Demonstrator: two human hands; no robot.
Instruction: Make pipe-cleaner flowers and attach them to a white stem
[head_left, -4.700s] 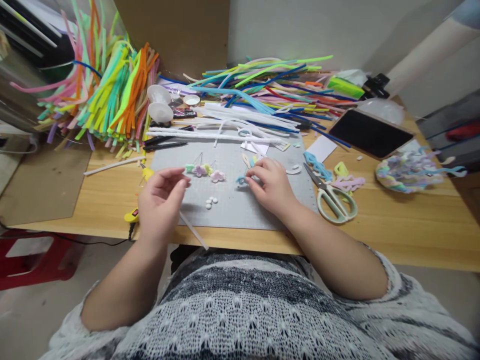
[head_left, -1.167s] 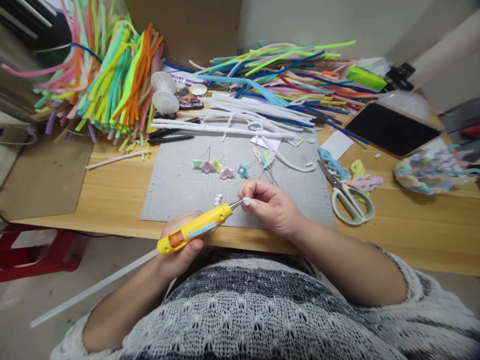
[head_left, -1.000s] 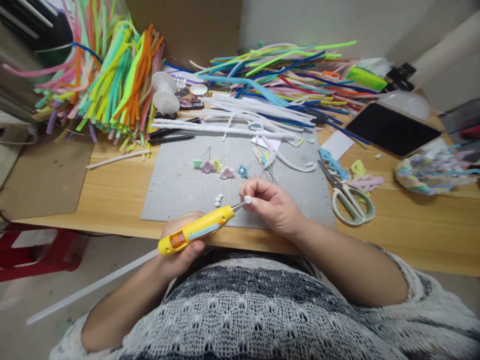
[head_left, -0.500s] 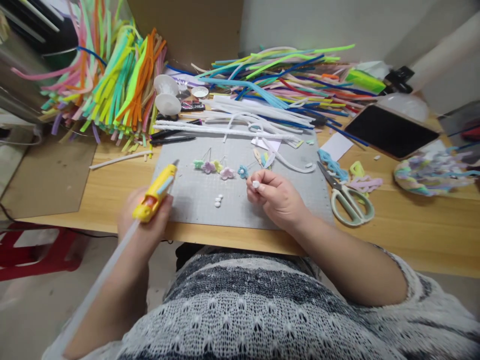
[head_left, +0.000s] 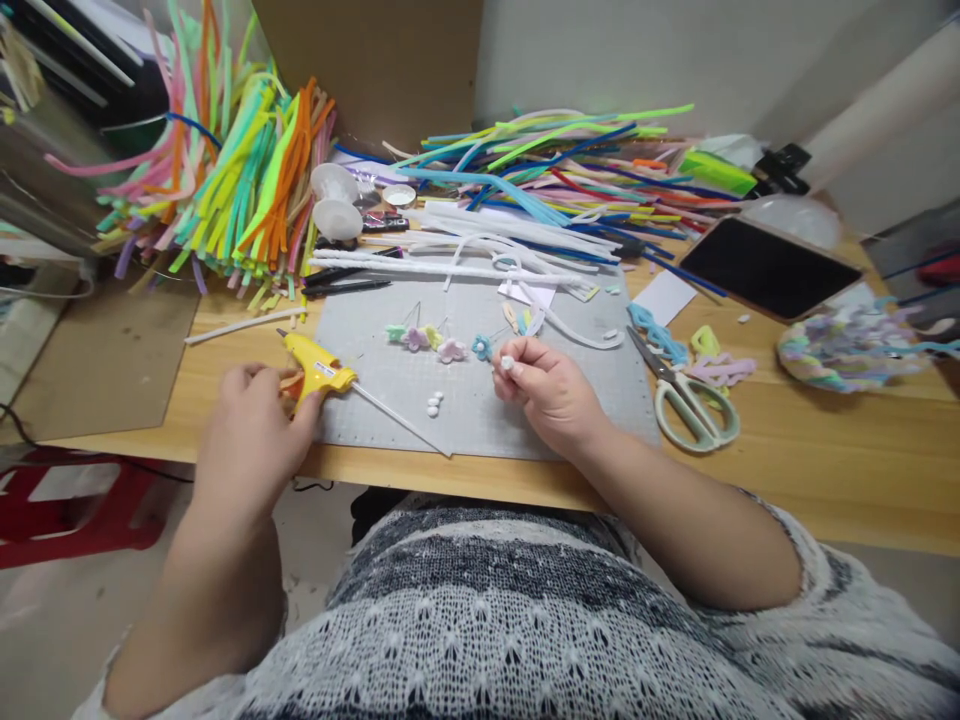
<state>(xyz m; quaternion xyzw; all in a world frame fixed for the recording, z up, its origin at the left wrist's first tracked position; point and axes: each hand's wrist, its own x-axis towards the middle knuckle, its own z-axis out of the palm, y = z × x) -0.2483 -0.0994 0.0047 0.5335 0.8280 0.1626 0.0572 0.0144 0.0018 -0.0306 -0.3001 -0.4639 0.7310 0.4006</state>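
Note:
My left hand is closed around the handle of a yellow hot glue gun, at the left edge of the grey cutting mat. Its nozzle points to the upper left, and a long glue stick sticks out of its back over the mat. My right hand pinches a small white piece between thumb and fingertips above the mat. Right beside these fingers lies a blue fuzzy flower. Several small white beads sit between the hands, in front of pastel flowers on wire stems.
Scissors lie right of the mat, near looped pipe cleaners and a phone-like black screen. White pipe cleaners cross the mat's back edge. Coloured bundles stand at back left, by a wire spool.
My left hand has moved left and turned the glue gun, so its nozzle points left and its glue stick swings right across the mat. My right hand keeps its pinch.

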